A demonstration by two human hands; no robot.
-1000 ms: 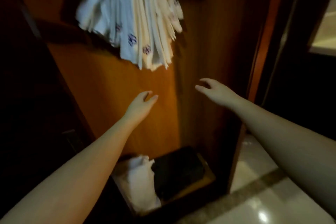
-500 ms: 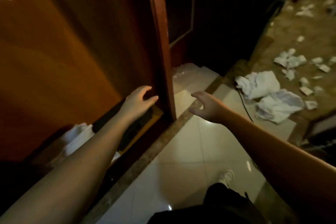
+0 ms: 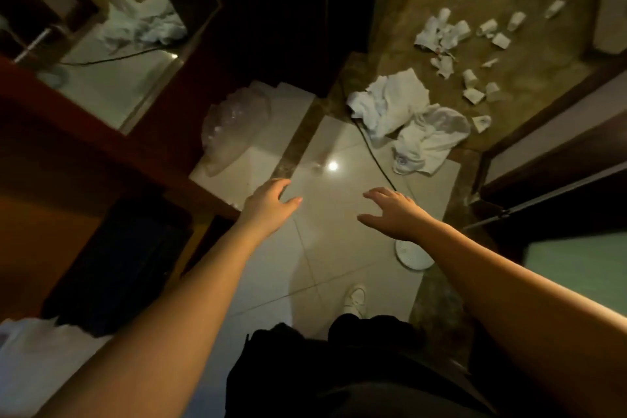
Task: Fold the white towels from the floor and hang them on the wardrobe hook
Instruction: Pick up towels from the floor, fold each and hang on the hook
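Two crumpled towels lie touching on the floor, ahead and right of both hands; a plastic bag lies to their left, beside the wardrobe.

We see two crumpled white towels far right, lying where glossy pale grey-beige floor tiles meet mottled olive-brown carpet. White paper scraps dot the carpet. Reddish-brown wood wardrobe at left, orange-lit nearer us. White shoe, black trousers near.
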